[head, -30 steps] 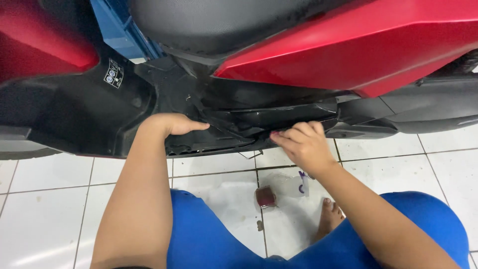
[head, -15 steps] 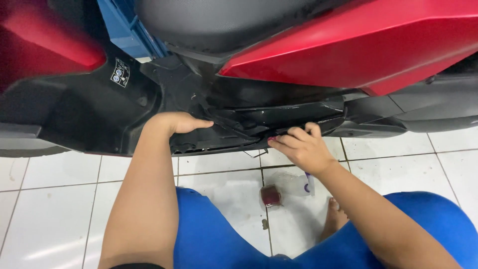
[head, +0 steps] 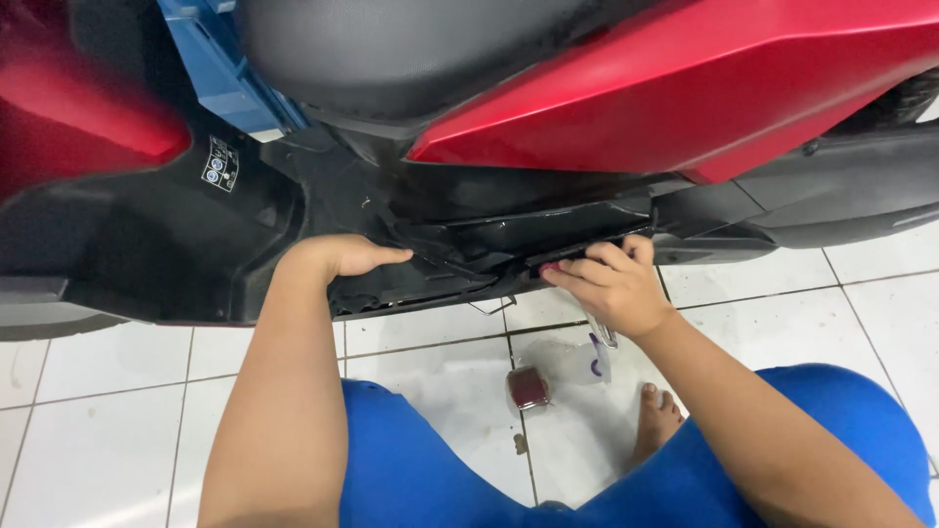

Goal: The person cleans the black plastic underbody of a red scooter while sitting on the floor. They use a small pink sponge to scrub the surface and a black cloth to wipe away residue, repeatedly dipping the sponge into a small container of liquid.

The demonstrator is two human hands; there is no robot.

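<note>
A red and black scooter (head: 685,88) fills the top of the head view. My left hand (head: 337,259) rests flat on the black lower side panel (head: 196,254), fingers together and pointing right. My right hand (head: 611,284) curls its fingertips under the edge of a loose black plastic trim strip (head: 518,235) below the red side cover. The fingertips pinch that edge; whatever lies behind it is hidden.
White floor tiles (head: 98,411) lie below the scooter. A small dark red object (head: 528,388) and a clear plastic bag (head: 587,357) lie on the floor between my blue-clad knees (head: 421,469). My bare foot (head: 657,420) shows beside them. A blue crate (head: 220,68) sits at the upper left.
My right hand has moved a little up and to the right along the trim strip's edge. My left hand has stayed on the black panel.
</note>
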